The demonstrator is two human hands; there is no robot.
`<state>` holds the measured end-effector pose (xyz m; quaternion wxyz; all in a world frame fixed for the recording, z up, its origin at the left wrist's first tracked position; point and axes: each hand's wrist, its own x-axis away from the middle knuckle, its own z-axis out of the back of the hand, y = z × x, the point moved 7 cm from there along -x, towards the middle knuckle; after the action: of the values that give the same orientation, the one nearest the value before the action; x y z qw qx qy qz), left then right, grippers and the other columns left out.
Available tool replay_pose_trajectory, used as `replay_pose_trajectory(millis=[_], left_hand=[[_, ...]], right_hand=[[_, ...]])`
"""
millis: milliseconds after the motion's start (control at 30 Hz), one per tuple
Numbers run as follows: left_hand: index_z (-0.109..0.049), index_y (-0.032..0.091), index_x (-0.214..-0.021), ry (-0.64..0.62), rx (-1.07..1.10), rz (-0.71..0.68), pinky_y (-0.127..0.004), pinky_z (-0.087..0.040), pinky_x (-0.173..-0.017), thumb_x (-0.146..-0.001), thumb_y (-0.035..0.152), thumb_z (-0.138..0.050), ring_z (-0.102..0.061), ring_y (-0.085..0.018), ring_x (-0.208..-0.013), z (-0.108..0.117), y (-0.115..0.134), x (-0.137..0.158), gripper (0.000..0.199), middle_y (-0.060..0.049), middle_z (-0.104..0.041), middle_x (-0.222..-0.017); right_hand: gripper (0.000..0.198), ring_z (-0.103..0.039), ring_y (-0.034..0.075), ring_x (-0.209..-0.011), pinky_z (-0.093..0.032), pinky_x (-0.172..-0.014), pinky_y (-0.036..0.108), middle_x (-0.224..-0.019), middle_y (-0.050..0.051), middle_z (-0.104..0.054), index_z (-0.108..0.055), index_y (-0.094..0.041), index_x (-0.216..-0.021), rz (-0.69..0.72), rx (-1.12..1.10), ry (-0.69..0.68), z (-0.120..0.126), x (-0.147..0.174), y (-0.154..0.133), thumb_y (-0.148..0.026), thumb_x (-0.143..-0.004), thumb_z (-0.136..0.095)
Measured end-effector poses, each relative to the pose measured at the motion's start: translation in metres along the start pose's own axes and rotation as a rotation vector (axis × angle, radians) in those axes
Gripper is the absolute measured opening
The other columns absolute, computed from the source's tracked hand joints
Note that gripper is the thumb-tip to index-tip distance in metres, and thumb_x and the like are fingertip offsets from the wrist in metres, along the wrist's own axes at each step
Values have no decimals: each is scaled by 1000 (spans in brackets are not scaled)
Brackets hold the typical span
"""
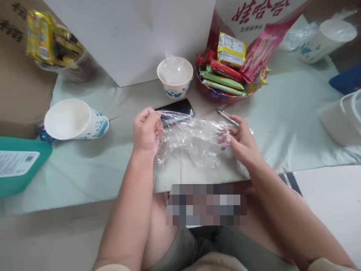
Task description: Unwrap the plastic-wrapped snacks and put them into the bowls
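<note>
A thin, crinkled clear plastic bag [191, 139] is stretched between my two hands above the front of the table. My left hand [146, 130] is closed on its left end, fingers curled in. At the other end my right hand [241, 141] pinches the plastic between thumb and fingers. A silver pen [227, 116] shows just beyond my right fingers; whether they touch it I cannot tell. Behind the plastic lies a black phone [179, 108], partly covered by it. Something whitish under my right hand is mostly hidden.
A paper bowl [175, 79] with clear plastic inside stands behind the phone, beside a basket [214, 97] of packaged snacks. At left are a tipped paper cup [76, 119] and a teal container [25, 165]. A white bucket [341, 116] and another paper cup [324, 41] stand at right.
</note>
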<state>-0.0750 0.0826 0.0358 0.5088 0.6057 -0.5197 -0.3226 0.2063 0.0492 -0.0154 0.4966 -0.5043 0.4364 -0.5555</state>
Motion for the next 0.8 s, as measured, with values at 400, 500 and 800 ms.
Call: replay_pose_trajectory(millis=[400, 500, 800], left_hand=[[-32, 19, -54, 118, 46, 17, -21, -8, -36, -71, 10, -63, -16, -5, -35, -5, 2, -7, 37, 8, -24, -43], [-35, 18, -52, 131, 0, -18, -19, -9, -37, -68, 9, -64, -18, -4, -36, 1, 4, -6, 34, 8, -25, -44], [-36, 20, -54, 35, -69, 83, -18, -11, -34, -65, 20, -75, -20, -4, -34, 4, -4, -7, 41, 9, -27, -44]], right_hand=[[38, -50, 9, -49, -41, -49, 25, -64, -9, -54, -56, -26, -119, 112, 91, 89, 12, 2, -18, -19, -81, -59], [29, -49, 9, -46, -42, -47, 24, -63, -10, -48, -53, -28, -113, 113, 10, 184, 23, 4, -19, -21, -86, -58], [71, -69, 17, -77, -58, -58, 32, -126, 7, -61, -42, -35, -141, 113, 218, -19, 19, 2, -9, -17, -76, -64]])
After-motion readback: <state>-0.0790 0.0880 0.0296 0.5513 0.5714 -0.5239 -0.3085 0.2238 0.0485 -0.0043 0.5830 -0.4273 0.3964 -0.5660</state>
